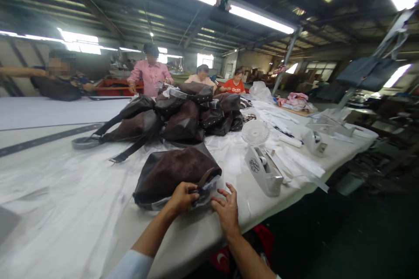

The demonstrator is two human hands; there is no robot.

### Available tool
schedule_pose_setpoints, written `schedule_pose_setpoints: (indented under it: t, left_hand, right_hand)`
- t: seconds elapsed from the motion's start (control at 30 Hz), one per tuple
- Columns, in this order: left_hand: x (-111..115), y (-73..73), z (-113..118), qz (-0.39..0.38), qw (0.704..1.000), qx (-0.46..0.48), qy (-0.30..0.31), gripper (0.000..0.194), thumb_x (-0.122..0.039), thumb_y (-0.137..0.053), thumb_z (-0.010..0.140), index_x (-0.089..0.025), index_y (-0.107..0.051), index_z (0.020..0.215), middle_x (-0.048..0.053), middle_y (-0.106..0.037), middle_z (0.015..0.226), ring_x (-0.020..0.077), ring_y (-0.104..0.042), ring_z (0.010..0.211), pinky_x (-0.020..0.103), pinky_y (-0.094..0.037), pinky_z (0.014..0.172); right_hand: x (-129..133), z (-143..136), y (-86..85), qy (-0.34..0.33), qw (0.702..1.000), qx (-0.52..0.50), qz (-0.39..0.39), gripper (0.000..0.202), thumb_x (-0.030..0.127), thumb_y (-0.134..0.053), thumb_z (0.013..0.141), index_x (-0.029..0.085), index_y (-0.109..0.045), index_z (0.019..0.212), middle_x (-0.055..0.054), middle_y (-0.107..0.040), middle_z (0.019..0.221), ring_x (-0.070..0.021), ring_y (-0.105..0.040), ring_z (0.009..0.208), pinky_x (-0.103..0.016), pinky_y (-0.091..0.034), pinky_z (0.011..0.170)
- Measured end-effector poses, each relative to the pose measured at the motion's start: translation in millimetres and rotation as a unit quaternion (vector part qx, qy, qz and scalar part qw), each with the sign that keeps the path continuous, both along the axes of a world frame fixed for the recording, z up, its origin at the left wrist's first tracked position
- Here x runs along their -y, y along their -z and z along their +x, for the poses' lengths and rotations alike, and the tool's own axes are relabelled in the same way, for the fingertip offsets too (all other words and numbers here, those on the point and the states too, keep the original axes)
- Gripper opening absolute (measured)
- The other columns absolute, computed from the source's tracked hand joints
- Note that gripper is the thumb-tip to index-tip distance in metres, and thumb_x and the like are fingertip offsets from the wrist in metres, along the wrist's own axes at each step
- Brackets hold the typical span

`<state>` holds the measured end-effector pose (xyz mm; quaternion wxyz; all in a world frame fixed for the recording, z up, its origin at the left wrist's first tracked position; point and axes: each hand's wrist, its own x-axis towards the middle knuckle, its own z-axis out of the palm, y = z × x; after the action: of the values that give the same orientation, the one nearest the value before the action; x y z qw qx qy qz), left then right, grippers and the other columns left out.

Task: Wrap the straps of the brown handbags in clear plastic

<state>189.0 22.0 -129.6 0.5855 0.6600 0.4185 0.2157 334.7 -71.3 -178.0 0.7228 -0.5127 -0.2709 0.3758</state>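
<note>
In front of me a dark brown handbag (176, 170) lies on the white-covered table, its near right end toward my hands. My left hand (183, 198) is closed at that end, pinching the bag's strap beside some clear plastic wrap (209, 189). Just to the right, my right hand (228, 209) has its fingers apart and curved, close to the edge of the plastic. Whether its fingertips touch the plastic I cannot tell. A tape dispenser (264, 172) stands to the right of the bag.
Behind the bag rises a pile of similar dark bags (183, 117). A small white fan (255, 133), a second tape dispenser (314, 143) and white strips (303, 163) are on the right. Several people work across the table (65, 187). A blue-grey bag (368, 73) hangs at upper right.
</note>
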Motion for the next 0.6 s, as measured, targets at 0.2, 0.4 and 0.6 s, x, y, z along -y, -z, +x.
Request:
schedule_pose_setpoints:
  t: [0.2,0.4,0.6]
  left_hand:
    - [-11,-31.7,-6,-0.067,0.997,0.008,0.049,0.035,-0.046,-0.069,0.062,-0.014,-0.055,0.066,-0.009,-0.037,0.034,0.0038,-0.027,0.026,0.016,-0.015,0.028]
    - [-24,-42.1,-4,-0.135,0.987,-0.017,0.087,0.036,-0.046,-0.071,0.063,-0.015,-0.053,0.066,-0.009,-0.036,0.037,0.0015,-0.023,0.027,0.015,-0.012,0.028]
    - [-27,-38.7,-1,-0.155,0.983,-0.025,0.099,0.033,-0.042,-0.071,0.064,-0.015,-0.053,0.069,-0.010,-0.035,0.041,0.0006,-0.022,0.029,0.015,-0.011,0.028]
  right_hand:
    - [-19,-13,1.7,0.044,0.996,-0.077,0.002,0.079,0.022,-0.073,0.056,0.031,-0.029,0.120,-0.004,-0.049,0.109,-0.0194,-0.065,0.073,-0.037,-0.052,0.068]
    - [-26,-32,-9.2,0.055,0.986,-0.151,0.037,0.086,0.021,-0.078,0.053,0.029,-0.027,0.123,-0.009,-0.048,0.121,-0.0195,-0.065,0.074,-0.038,-0.055,0.070]
    - [-38,-43,-4.9,0.081,0.980,-0.168,0.073,0.085,0.019,-0.077,0.055,0.025,-0.030,0.125,-0.012,-0.047,0.127,-0.0253,-0.062,0.096,-0.037,-0.054,0.079]
